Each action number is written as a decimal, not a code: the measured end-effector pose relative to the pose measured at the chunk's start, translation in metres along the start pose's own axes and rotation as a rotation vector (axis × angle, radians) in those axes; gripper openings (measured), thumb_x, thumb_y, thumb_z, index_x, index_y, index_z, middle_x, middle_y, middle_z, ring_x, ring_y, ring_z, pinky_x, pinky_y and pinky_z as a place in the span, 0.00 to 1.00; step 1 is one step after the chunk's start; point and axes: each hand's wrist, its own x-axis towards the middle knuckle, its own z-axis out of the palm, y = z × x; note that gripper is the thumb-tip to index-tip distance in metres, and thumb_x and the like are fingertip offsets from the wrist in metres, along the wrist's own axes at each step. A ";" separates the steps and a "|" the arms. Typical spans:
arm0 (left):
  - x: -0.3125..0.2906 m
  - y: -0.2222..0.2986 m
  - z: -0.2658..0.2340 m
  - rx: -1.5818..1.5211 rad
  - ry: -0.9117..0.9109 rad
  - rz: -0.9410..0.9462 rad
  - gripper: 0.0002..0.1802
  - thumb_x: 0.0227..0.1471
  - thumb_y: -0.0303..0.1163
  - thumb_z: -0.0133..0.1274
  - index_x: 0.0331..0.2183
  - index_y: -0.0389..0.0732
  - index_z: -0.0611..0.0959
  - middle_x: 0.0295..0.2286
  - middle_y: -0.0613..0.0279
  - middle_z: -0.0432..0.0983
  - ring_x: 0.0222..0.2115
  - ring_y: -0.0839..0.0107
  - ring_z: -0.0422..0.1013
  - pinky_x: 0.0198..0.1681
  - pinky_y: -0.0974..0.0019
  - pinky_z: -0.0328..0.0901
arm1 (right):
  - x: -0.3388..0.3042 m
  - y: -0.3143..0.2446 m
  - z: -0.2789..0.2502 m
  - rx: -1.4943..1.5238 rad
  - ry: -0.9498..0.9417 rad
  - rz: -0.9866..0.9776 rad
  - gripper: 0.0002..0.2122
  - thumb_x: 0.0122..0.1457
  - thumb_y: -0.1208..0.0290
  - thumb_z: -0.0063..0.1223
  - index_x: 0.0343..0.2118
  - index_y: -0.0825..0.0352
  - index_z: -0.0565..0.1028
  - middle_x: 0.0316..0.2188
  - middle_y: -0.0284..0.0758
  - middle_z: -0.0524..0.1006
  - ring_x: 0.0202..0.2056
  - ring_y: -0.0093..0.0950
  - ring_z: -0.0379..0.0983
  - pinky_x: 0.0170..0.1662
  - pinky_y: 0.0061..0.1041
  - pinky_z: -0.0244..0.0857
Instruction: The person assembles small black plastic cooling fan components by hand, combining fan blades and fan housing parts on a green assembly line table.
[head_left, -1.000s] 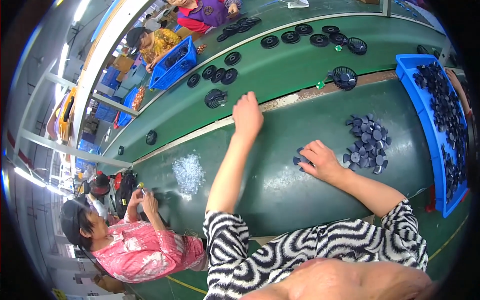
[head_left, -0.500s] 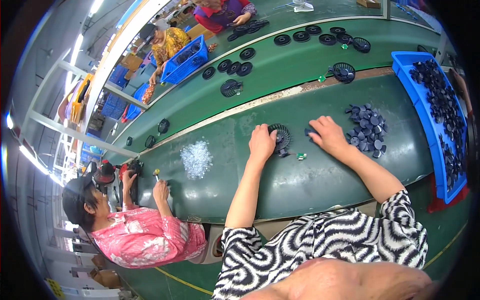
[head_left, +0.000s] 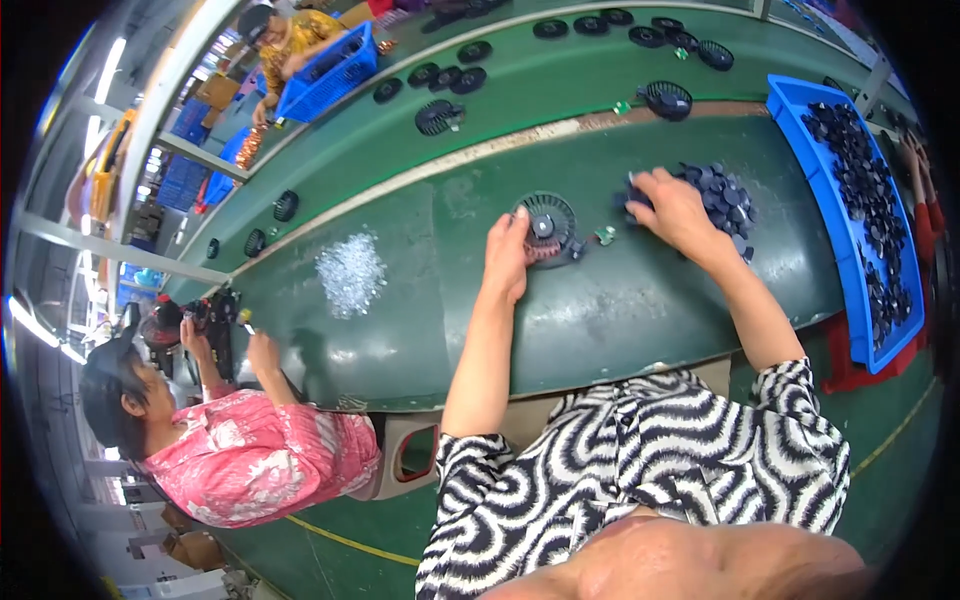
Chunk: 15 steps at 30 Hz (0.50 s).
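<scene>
My left hand grips the left rim of a round black fan housing, thumb on top, fingers partly hidden below. The housing has a ribbed ring and a hub with a light centre. A small green circuit board sits at its right, apparently on a short wire. To the right, my right hand is curled with its fingertips closed on a small dark plastic piece, blurred and partly hidden. Beside that hand lies a pile of dark bladed plastic parts.
A heap of small clear pieces lies left on the green worktable. A blue tray of dark parts stands at the right. Beyond, a green conveyor carries black discs and housings. A co-worker in pink works at left, another across the line.
The view has shifted. My left hand has turned the fan housing, so its hub now shows in the middle. My right hand has moved closer to the pile of dark parts.
</scene>
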 end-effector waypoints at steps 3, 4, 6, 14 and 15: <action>-0.005 0.006 -0.002 -0.028 -0.071 -0.007 0.18 0.61 0.41 0.42 0.40 0.34 0.73 0.33 0.56 0.76 0.31 0.68 0.76 0.34 0.64 0.75 | 0.005 -0.041 -0.021 0.192 0.140 -0.128 0.15 0.50 0.67 0.59 0.41 0.64 0.72 0.31 0.40 0.71 0.33 0.42 0.71 0.33 0.37 0.66; -0.004 0.005 0.000 -0.020 -0.088 -0.011 0.19 0.61 0.42 0.42 0.40 0.35 0.74 0.33 0.57 0.76 0.31 0.69 0.76 0.34 0.64 0.75 | 0.005 -0.049 -0.019 0.203 0.177 -0.208 0.16 0.50 0.68 0.59 0.41 0.64 0.72 0.30 0.38 0.71 0.32 0.39 0.71 0.31 0.35 0.66; -0.005 0.002 0.003 -0.034 -0.130 -0.020 0.19 0.61 0.44 0.43 0.40 0.35 0.74 0.34 0.58 0.76 0.31 0.70 0.75 0.34 0.65 0.74 | 0.007 -0.067 -0.008 0.175 0.100 -0.257 0.15 0.49 0.68 0.59 0.40 0.63 0.72 0.30 0.38 0.70 0.31 0.39 0.71 0.30 0.35 0.66; -0.005 -0.013 0.007 -0.047 -0.146 0.025 0.19 0.57 0.43 0.51 0.41 0.36 0.75 0.33 0.64 0.75 0.30 0.77 0.71 0.33 0.70 0.70 | 0.018 -0.085 0.030 0.156 -0.001 -0.297 0.15 0.47 0.70 0.61 0.38 0.64 0.71 0.30 0.37 0.68 0.30 0.39 0.71 0.29 0.36 0.66; -0.003 -0.016 0.004 -0.021 -0.103 0.036 0.17 0.54 0.38 0.55 0.40 0.36 0.75 0.32 0.66 0.74 0.28 0.79 0.69 0.32 0.73 0.67 | 0.019 -0.084 0.032 0.171 -0.006 -0.265 0.16 0.46 0.71 0.61 0.39 0.64 0.71 0.31 0.37 0.69 0.31 0.39 0.71 0.30 0.36 0.66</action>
